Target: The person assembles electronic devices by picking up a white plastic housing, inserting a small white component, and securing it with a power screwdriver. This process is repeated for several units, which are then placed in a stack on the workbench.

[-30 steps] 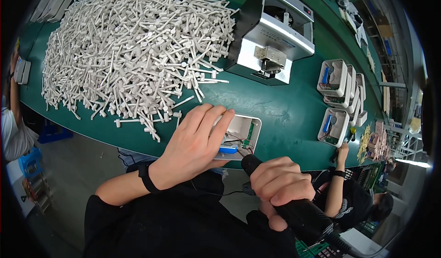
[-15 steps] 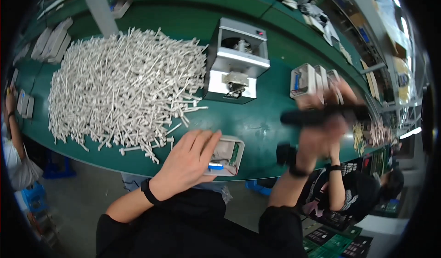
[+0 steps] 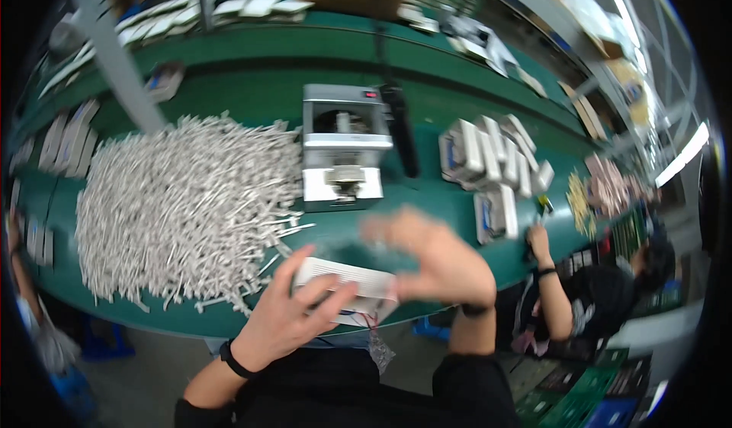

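My left hand (image 3: 286,317) grips a white plastic housing (image 3: 354,279) at the table's front edge. The housing is tipped up so its ribbed face shows, and thin wires (image 3: 371,320) show at its lower edge. My right hand (image 3: 438,256) is beside the housing's right end, motion-blurred, thumb and fingers apart with nothing visible between them. Whether its thumb touches the housing I cannot make out. Behind my hands stands a grey screw feeder (image 3: 343,142) with a red switch. A black electric screwdriver (image 3: 402,134) hangs just right of it.
A large heap of white plastic stick-like parts (image 3: 183,207) covers the left of the green table. Several white housings (image 3: 488,153) stand at the right. Another person's hand (image 3: 538,245) is beside them, near pink and yellow pieces (image 3: 606,188). More housings (image 3: 69,138) are at far left.
The dark screwdriver has left my right hand and now hangs by the feeder. That hand has come left to the housing, which my left hand has tipped up. The view has shifted.
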